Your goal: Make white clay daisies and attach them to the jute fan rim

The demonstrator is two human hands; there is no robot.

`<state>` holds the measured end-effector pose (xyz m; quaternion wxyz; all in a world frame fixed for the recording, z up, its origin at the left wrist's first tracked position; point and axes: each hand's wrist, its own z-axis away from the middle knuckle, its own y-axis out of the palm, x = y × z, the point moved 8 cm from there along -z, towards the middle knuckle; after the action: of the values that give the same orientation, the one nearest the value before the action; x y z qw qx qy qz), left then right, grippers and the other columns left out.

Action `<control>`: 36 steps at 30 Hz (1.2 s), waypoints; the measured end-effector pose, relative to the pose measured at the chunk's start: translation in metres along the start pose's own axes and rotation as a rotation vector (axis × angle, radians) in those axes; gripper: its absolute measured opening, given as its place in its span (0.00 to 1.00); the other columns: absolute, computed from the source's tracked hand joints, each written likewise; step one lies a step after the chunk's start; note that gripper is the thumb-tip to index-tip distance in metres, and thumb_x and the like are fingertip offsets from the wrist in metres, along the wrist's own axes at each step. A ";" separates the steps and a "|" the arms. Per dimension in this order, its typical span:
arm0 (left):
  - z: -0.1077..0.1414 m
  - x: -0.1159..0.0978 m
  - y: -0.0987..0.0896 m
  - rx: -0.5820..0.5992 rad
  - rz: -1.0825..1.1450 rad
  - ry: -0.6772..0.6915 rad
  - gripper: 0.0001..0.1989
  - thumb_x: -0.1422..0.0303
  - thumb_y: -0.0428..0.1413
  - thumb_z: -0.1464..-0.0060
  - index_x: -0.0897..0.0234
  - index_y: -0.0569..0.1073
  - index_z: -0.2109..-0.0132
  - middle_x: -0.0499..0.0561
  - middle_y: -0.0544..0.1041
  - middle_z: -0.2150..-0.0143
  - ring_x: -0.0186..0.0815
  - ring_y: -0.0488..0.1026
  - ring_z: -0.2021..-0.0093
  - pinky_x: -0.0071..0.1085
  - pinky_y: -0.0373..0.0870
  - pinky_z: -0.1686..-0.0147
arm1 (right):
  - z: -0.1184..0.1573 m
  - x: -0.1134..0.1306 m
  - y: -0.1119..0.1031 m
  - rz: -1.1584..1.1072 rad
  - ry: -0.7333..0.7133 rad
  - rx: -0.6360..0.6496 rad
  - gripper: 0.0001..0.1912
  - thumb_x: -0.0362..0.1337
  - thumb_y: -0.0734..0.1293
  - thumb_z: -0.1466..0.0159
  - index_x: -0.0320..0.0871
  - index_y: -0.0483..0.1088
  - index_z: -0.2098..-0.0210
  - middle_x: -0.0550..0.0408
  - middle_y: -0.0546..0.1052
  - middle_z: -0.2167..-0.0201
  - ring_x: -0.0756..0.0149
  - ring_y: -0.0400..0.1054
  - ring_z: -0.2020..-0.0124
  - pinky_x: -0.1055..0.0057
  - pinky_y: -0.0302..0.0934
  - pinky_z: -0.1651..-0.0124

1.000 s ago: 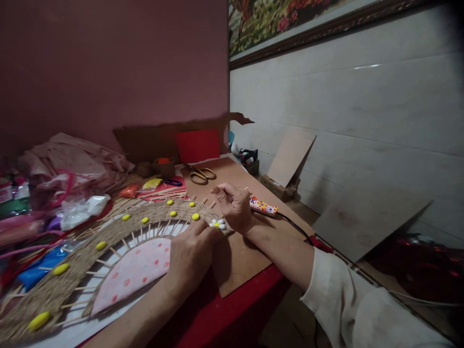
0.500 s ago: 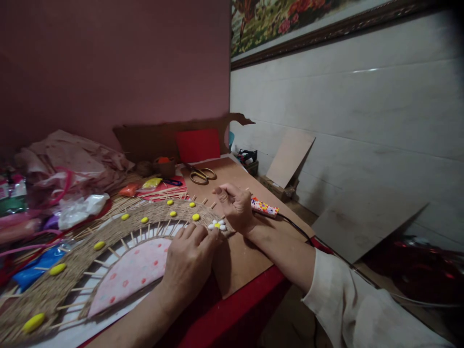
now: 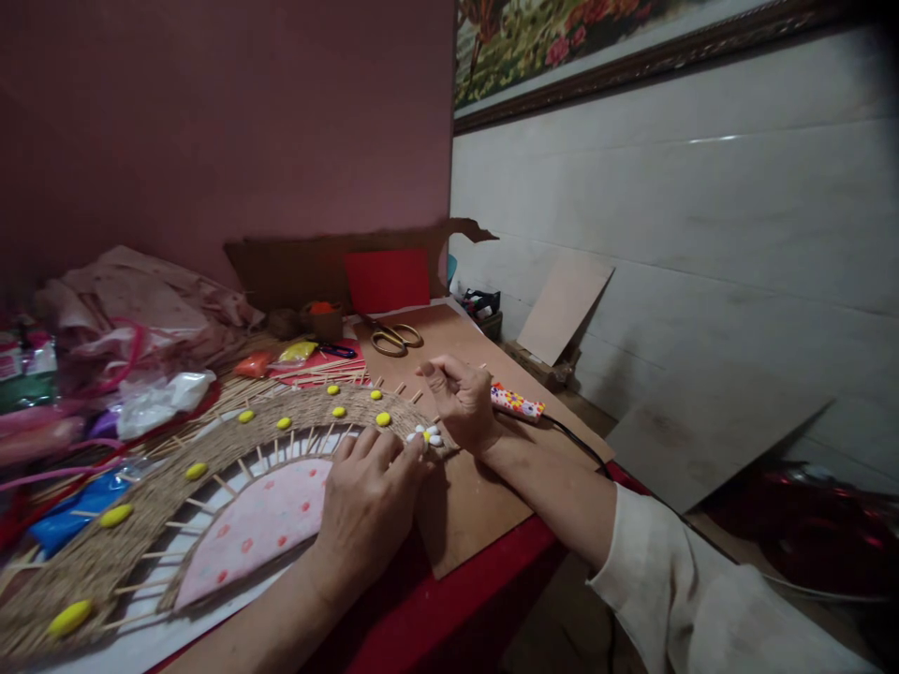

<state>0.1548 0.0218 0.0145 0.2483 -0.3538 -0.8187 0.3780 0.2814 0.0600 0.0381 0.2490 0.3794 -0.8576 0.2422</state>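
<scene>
A curved band of wound twine [image 3: 151, 487] arches around a pink spotted half-round cloth panel [image 3: 257, 529], joined by thin sticks. Yellow ovals [image 3: 117, 515] dot the band, and a white-petalled flower with a yellow centre [image 3: 425, 434] lies near its right end. My left hand [image 3: 372, 496] rests at the band's inner edge with bent fingers, the fingertips by the flower; what they grip, if anything, is hidden. Just right of the flower, my right hand [image 3: 460, 402] is raised with its fingers curled together; anything in it is too small to make out.
Gold-handled scissors [image 3: 393, 339] lie on a brown board [image 3: 484, 496]. A flower-patterned tool [image 3: 518, 402] with a black cord is behind my right hand. Bags of coloured clay [image 3: 165, 398], loose sticks [image 3: 327, 373] and crumpled pink cloth [image 3: 151, 304] crowd the left side.
The whole view has shifted slightly, with objects a little farther right. My right fingers have turned and curled slightly; my left hand stays beside the flower.
</scene>
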 end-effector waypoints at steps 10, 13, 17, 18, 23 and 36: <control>-0.004 0.004 0.001 0.037 0.024 -0.067 0.10 0.65 0.51 0.41 0.59 0.74 0.56 0.53 0.73 0.68 0.43 0.66 0.65 0.38 0.59 0.66 | -0.001 0.001 0.000 -0.007 -0.007 0.003 0.16 0.42 0.59 0.35 0.41 0.71 0.73 0.62 0.63 0.85 0.75 0.54 0.83 0.75 0.48 0.77; -0.004 0.014 0.000 0.029 0.004 -0.152 0.11 0.70 0.50 0.42 0.63 0.75 0.56 0.55 0.74 0.66 0.46 0.66 0.63 0.40 0.60 0.64 | -0.001 0.002 0.000 -0.017 -0.016 0.006 0.15 0.42 0.60 0.35 0.41 0.71 0.72 0.62 0.63 0.84 0.75 0.55 0.83 0.75 0.48 0.77; -0.004 0.019 0.007 0.113 -0.012 -0.206 0.12 0.72 0.51 0.44 0.61 0.76 0.56 0.56 0.74 0.64 0.48 0.65 0.61 0.42 0.60 0.64 | -0.001 0.002 0.000 -0.022 -0.019 0.005 0.15 0.41 0.60 0.35 0.41 0.71 0.73 0.62 0.61 0.85 0.75 0.54 0.83 0.75 0.47 0.77; -0.004 0.018 0.008 0.130 -0.014 -0.206 0.12 0.72 0.51 0.44 0.60 0.76 0.56 0.56 0.74 0.63 0.49 0.65 0.61 0.42 0.60 0.63 | -0.001 0.002 0.000 -0.021 -0.022 0.007 0.15 0.41 0.60 0.35 0.40 0.71 0.73 0.62 0.61 0.85 0.75 0.54 0.83 0.75 0.47 0.77; -0.005 0.017 0.011 0.162 -0.009 -0.202 0.11 0.70 0.52 0.44 0.58 0.77 0.57 0.56 0.73 0.63 0.49 0.64 0.60 0.43 0.60 0.62 | -0.001 0.002 0.000 -0.018 -0.025 0.004 0.15 0.41 0.60 0.35 0.40 0.71 0.73 0.62 0.62 0.85 0.75 0.53 0.83 0.76 0.47 0.77; -0.005 0.015 0.012 0.177 0.002 -0.192 0.11 0.67 0.51 0.42 0.55 0.77 0.56 0.55 0.72 0.64 0.46 0.63 0.61 0.41 0.60 0.62 | -0.001 0.001 0.000 -0.027 -0.026 0.005 0.15 0.41 0.60 0.35 0.40 0.71 0.72 0.63 0.60 0.85 0.76 0.53 0.83 0.76 0.47 0.77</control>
<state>0.1530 0.0412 0.0102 0.1985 -0.2934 -0.8018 0.4813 0.2809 0.0602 0.0391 0.2401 0.3945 -0.8549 0.2361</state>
